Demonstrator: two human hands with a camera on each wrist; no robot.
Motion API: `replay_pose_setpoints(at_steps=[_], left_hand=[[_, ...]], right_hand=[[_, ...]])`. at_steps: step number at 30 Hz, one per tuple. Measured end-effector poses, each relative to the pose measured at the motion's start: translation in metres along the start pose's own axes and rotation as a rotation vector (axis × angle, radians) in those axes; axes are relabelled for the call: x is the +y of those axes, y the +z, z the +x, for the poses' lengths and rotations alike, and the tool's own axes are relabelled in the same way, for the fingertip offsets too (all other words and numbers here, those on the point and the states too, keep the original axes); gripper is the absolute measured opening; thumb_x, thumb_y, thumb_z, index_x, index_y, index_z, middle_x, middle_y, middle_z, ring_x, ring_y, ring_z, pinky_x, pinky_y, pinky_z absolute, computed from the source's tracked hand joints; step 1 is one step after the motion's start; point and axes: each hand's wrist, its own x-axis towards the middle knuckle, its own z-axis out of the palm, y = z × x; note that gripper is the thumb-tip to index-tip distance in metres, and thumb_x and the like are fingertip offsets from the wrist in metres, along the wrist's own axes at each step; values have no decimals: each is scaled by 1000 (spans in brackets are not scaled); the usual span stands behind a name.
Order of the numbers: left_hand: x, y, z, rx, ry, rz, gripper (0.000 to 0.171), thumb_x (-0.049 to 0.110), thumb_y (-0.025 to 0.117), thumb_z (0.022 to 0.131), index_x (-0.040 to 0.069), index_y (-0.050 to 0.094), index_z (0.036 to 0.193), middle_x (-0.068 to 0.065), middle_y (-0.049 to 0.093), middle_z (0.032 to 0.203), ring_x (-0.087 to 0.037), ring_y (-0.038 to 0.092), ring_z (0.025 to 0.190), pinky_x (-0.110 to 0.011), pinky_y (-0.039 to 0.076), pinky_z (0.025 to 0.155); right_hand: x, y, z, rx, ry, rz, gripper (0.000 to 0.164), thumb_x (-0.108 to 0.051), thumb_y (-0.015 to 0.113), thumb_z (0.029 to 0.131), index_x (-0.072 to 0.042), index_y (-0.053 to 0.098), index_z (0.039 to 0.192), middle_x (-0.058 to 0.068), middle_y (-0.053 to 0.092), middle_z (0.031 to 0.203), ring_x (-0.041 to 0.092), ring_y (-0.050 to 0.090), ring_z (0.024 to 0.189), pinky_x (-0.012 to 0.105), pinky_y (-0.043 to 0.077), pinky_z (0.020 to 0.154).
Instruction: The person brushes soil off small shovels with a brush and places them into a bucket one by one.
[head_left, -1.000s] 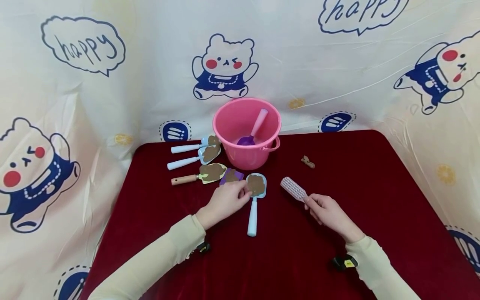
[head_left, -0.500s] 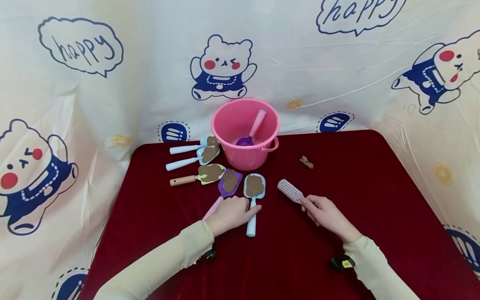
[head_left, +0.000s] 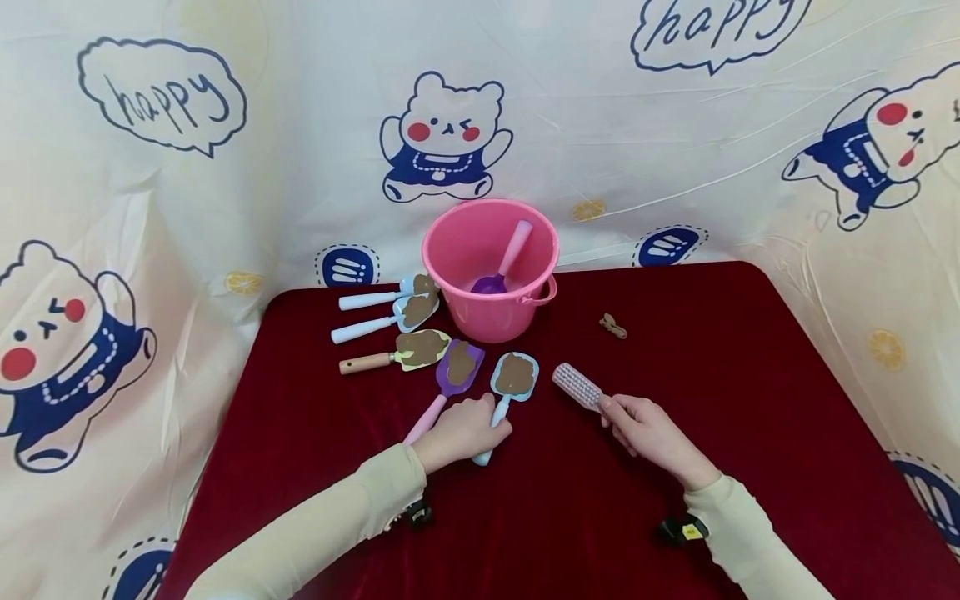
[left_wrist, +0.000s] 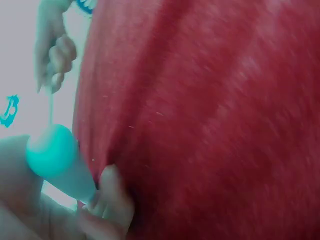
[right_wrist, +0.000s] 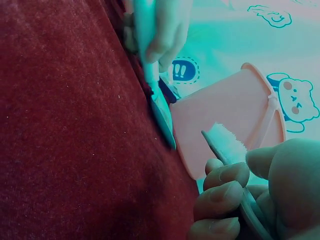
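Observation:
My left hand (head_left: 461, 429) grips the handle of a light blue toy shovel (head_left: 502, 407), whose blade carries a brown, mud-like patch. In the left wrist view the rounded end of its handle (left_wrist: 52, 150) shows beside the fingers. A small brush (head_left: 576, 384) with pale pinkish bristles is held in my right hand (head_left: 648, 429), bristles up and head pointing toward the shovel. The right wrist view shows fingers curled round the brush handle (right_wrist: 252, 217). Just left of the blue shovel lies a purple shovel with a pink handle (head_left: 426, 419), also brown-patched, partly behind the left hand.
A pink bucket (head_left: 491, 321) stands at the back with a purple shovel (head_left: 516, 247) leaning inside. Left of it lie a wooden-handled trowel (head_left: 366, 362) and two light blue shovels (head_left: 364, 330), all brown-patched. A small brown object (head_left: 612, 325) lies on the red cloth (head_left: 712, 350).
My left hand has come down from near the blades and taken hold of the blue shovel's handle. The shovel has turned, its handle end swinging left. The right hand with the brush hardly moves.

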Motion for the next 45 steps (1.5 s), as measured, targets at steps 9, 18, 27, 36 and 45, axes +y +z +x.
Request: replay_pose_setpoints(at_steps=[9, 18, 27, 36, 45], left_hand=[[6, -5, -1, -165, -130, -547, 16, 21, 56, 93, 5, 54, 97, -1, 57, 69, -9, 48, 56, -22, 37, 46], [12, -10, -3, -269, -156, -832, 12, 12, 51, 96, 6, 43, 101, -1, 50, 70, -10, 47, 51, -21, 40, 45], [26, -20, -5, -290, -134, -963, 37, 30, 44, 110, -3, 60, 105, 1, 48, 63, -7, 43, 46, -20, 36, 44], [33, -24, -8, -304, -129, -970, 38, 31, 42, 110, -3, 55, 100, 0, 47, 60, -8, 42, 44, -21, 35, 43], [37, -22, -6, -318, -107, -960, 37, 30, 40, 111, -3, 54, 101, 0, 45, 61, -8, 41, 43, -22, 34, 43]], right_hand=[[2, -1, 0, 1, 22, 21, 49, -44, 42, 113, -7, 71, 98, 3, 55, 64, 17, 53, 50, 32, 46, 44], [-4, -4, 0, 12, -57, -9, 41, -40, 49, 111, -12, 77, 101, 1, 52, 60, 14, 49, 49, 30, 45, 47], [-14, -7, -1, 90, -104, -127, 32, -34, 53, 110, -14, 77, 106, -6, 44, 66, 7, 37, 56, 26, 38, 55], [-22, -5, 3, 166, -235, -191, 21, -28, 62, 106, -22, 70, 125, 0, 68, 89, 8, 45, 57, 26, 43, 54], [-30, 4, 6, 227, -446, -270, 16, -16, 74, 98, -24, 71, 112, -14, 66, 90, 4, 53, 67, 24, 48, 61]])
